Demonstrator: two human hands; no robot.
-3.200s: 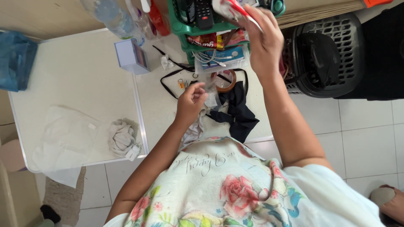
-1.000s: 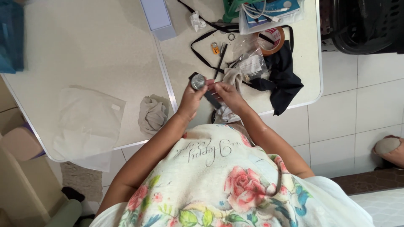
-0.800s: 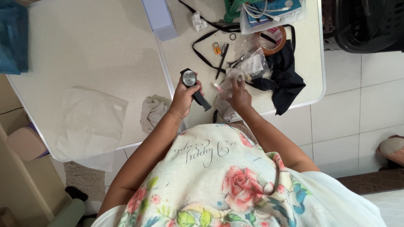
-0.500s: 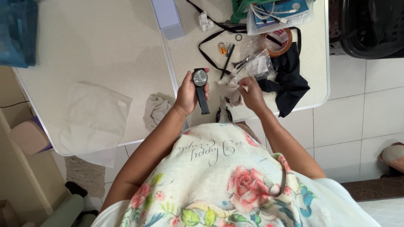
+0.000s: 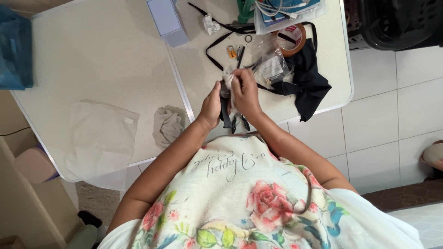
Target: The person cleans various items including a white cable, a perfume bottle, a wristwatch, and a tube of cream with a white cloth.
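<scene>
Both hands meet over the white table (image 5: 92,69) edge — the left hand (image 5: 211,107) is wrapped around a black watch (image 5: 225,110), the right hand (image 5: 244,92) rubs its face. Best to grip firmly and rub gently.

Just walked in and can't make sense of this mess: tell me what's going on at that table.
A person in a floral shirt holds a black-strapped wristwatch over the white table's near edge. The left hand grips the strap, the right hand covers its face with something pale. A tape roll, a black cloth and a crumpled grey rag lie around.
</scene>
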